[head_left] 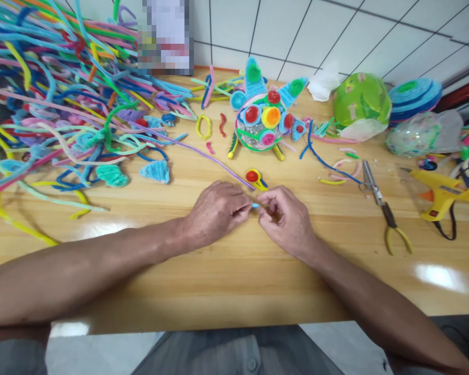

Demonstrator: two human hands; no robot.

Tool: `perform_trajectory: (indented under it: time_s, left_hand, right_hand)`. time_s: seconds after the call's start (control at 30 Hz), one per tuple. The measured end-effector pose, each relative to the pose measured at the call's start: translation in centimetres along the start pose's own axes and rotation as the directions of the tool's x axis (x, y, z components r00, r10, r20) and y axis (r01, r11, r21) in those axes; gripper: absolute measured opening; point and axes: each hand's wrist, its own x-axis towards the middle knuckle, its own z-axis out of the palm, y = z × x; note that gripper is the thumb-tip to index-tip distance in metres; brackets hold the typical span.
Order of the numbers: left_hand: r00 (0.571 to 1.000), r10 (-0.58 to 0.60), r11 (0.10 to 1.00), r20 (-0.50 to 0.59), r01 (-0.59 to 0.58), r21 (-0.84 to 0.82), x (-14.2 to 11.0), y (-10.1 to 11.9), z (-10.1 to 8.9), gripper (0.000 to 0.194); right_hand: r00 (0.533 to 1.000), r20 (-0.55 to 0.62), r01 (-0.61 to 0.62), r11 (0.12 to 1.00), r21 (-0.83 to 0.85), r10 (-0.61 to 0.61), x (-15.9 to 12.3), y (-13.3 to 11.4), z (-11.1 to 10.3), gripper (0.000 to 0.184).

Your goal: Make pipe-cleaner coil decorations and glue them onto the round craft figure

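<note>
Between my two hands is a small piece of light blue pipe cleaner (255,205), mostly hidden by the fingers. My left hand (221,211) pinches one end of it, knuckles up. From the other side my right hand (285,219) holds it with thumb and index finger pressed in. Just beyond the fingertips lies a red coil with a yellow rim (252,176). The tip of a long purple pipe cleaner (219,162) reaches almost to my hands. Farther back stands a figure of coiled pipe cleaners (258,125) with two blue-green horns.
A big heap of coloured pipe cleaners (62,99) covers the table's left. To the right lie scissors (373,182), yellow-handled pliers (391,229) and a yellow glue gun (437,190). A green wrapped ball (361,104) sits by the tiled wall (250,26).
</note>
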Motion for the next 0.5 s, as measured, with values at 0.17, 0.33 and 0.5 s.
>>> perform_trajectory:
  time_s: [0.17, 0.33, 0.5]
  left_hand:
    - [1.000, 0.012, 1.000, -0.026, -0.012, 0.011, -0.07, -0.10, 0.12, 0.030]
    - [1.000, 0.007, 1.000, -0.015, -0.006, 0.011, -0.11, -0.14, 0.21, 0.031]
    - [1.000, -0.004, 1.000, 0.004, 0.004, 0.005, -0.09, -0.10, 0.09, 0.031]
  right_hand:
    - [0.999, 0.021, 0.027, 1.000, -0.014, -0.027, 0.00, -0.05, 0.09, 0.025]
    - [0.999, 0.021, 0.034, 0.999, -0.025, -0.033, -0.02, -0.02, 0.12, 0.026]
    - [0.999, 0.014, 0.035, 0.999, -0.021, -0.034, -0.01, -0.11, 0.10, 0.024]
